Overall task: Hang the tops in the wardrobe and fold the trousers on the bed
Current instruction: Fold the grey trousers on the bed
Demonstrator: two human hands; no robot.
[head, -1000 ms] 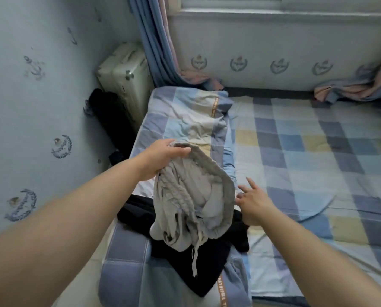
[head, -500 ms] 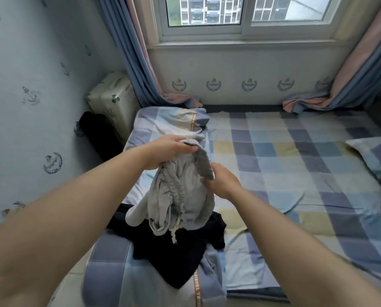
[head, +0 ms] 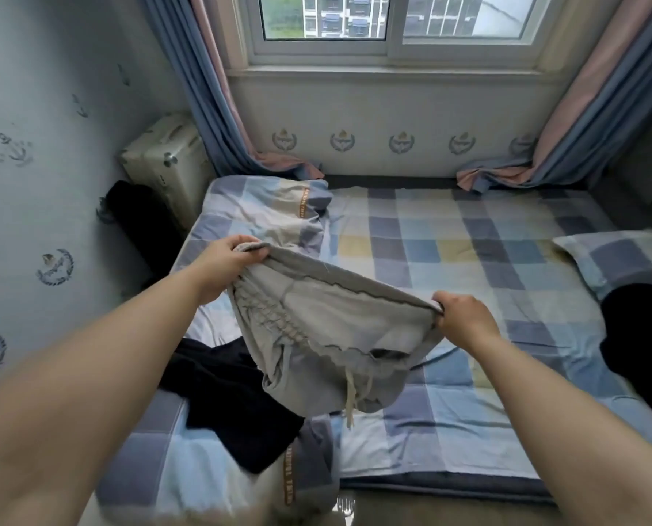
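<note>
evidently both hands gripped the grey trousers (head: 316, 328): left hand (head: 225, 260) and right hand (head: 464, 320) each pinched an edge in curled fingers, likely stretching it flat for folding. it hung between them above the bed (head: 449, 260), a dark garment (head: 233, 404) below.

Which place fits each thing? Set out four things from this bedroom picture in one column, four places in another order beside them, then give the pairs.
Things
1. grey garment
2. black garment
3. cream suitcase
4. pillow

Places
A. against the left wall, beside the curtain
B. on the bed's right side
C. held up between both hands
D. lying on the bed's near left part

Pairs: 1-C, 2-D, 3-A, 4-B
</note>
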